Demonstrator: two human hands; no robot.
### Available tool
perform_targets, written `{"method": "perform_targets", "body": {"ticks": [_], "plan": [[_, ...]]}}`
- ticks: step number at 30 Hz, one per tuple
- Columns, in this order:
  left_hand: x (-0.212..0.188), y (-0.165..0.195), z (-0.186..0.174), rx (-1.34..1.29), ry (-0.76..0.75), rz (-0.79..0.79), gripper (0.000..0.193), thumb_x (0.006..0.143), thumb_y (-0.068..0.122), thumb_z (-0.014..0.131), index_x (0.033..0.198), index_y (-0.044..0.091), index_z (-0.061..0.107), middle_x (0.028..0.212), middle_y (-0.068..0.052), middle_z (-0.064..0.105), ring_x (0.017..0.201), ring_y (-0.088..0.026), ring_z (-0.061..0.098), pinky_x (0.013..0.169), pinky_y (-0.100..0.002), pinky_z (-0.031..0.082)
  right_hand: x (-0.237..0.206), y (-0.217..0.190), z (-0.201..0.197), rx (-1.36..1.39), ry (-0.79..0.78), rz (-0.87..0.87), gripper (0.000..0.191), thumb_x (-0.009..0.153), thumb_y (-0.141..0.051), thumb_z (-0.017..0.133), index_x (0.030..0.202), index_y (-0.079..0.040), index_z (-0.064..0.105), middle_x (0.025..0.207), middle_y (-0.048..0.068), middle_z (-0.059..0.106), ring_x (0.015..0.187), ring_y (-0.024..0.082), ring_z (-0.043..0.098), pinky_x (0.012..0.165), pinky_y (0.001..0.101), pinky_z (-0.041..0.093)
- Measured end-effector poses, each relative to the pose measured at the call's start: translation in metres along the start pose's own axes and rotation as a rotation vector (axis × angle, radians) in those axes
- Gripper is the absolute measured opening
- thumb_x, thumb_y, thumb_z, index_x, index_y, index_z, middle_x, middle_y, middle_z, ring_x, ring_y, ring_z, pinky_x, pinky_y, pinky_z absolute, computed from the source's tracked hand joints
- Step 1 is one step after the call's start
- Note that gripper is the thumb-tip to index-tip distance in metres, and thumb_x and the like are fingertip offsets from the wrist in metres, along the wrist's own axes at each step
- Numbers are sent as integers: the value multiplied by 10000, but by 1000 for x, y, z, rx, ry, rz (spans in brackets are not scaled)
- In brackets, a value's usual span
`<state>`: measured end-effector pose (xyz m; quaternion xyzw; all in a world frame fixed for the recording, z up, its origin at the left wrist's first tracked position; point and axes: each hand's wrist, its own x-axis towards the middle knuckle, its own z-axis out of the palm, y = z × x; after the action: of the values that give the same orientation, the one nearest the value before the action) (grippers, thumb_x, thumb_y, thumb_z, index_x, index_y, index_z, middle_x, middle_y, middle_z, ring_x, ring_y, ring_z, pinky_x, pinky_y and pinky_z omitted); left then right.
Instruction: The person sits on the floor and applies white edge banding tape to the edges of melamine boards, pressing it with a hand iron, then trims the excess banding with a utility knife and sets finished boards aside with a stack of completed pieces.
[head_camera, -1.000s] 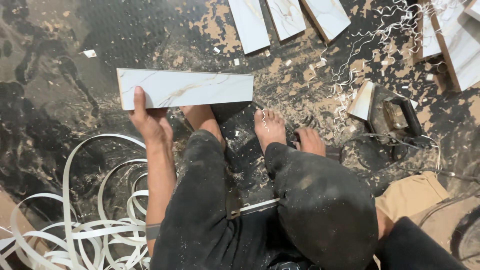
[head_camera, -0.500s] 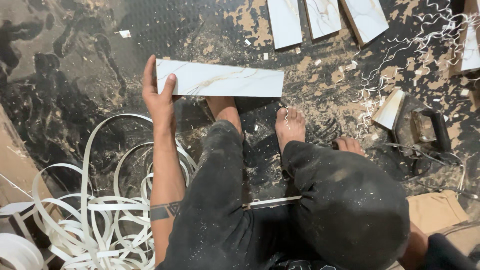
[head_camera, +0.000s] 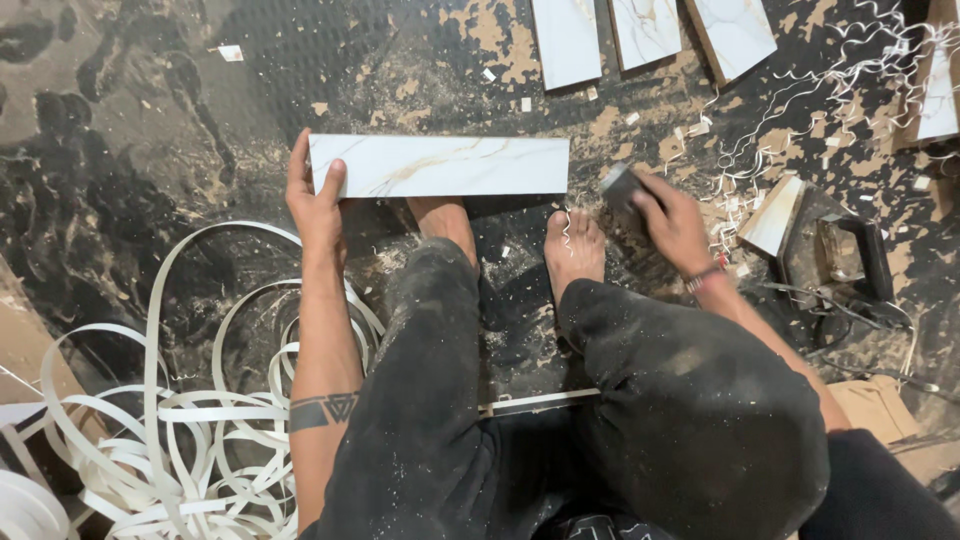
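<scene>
Marble-patterned white panel (head_camera: 440, 166) lies flat on the dark, dusty floor (head_camera: 130, 150) just beyond the person's bare feet (head_camera: 575, 248), its long edge running left to right. In the head view, the left hand (head_camera: 315, 200) clamps the panel's left end, thumb on top and fingers spread along the short edge, while the right hand (head_camera: 668, 218) is closed around a small grey block (head_camera: 620, 185) held at the panel's right end, touching or nearly touching its corner. To do this step well, I judge the left hand should press down firmly so the panel cannot slide, and the block should meet the edge squarely. Coiled white edge strips (head_camera: 170, 430) lie to the left, curly shavings (head_camera: 800, 90) and a black tool (head_camera: 835, 255) to the right.
</scene>
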<state>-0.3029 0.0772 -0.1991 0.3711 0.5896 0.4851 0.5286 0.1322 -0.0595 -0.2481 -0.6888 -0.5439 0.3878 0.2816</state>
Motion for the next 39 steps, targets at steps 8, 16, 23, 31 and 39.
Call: {"method": "perform_targets", "body": {"ticks": [8, 16, 23, 31, 39], "plan": [[-2, -10, 7, 84, -42, 7, 612, 984, 87, 738, 1544, 113, 490, 1414, -128, 631, 1233, -200, 634, 1046, -339, 536, 76, -28, 18, -191, -155, 12, 353, 996, -270, 635, 1328, -162, 682, 1227, 144, 729, 1111, 343, 682, 928, 409, 519], [3, -27, -2, 60, -76, 48, 610, 993, 73, 729, 1548, 91, 478, 1457, -134, 603, 1284, -211, 603, 1095, -337, 496, 65, 5, 9, -177, -117, 34, 301, 990, -248, 649, 1268, -138, 689, 1164, 138, 726, 1077, 322, 699, 920, 406, 535], [4, -32, -6, 86, -95, 60, 607, 1013, 66, 734, 1563, 90, 479, 1458, -138, 611, 1287, -208, 614, 1114, -337, 497, 76, 11, 13, -311, -133, -41, 296, 992, -238, 650, 1272, -166, 710, 1213, 123, 728, 1094, 369, 677, 916, 445, 524], [1, -31, -4, 39, -97, 11, 614, 1007, 77, 733, 1562, 104, 471, 1393, -123, 636, 1236, -192, 630, 1073, -340, 529, 73, 6, 15, -289, -123, -47, 288, 994, -229, 655, 1268, -176, 728, 1195, 125, 726, 1082, 350, 682, 914, 430, 528], [-3, -31, -2, 157, -82, 69, 602, 1030, 60, 707, 1578, 104, 461, 1507, -158, 566, 1347, -243, 580, 1145, -366, 481, 85, -3, 20, -460, -233, -108, 253, 1017, -200, 638, 1243, -211, 751, 1032, 61, 665, 944, 289, 641, 836, 461, 446]]}}
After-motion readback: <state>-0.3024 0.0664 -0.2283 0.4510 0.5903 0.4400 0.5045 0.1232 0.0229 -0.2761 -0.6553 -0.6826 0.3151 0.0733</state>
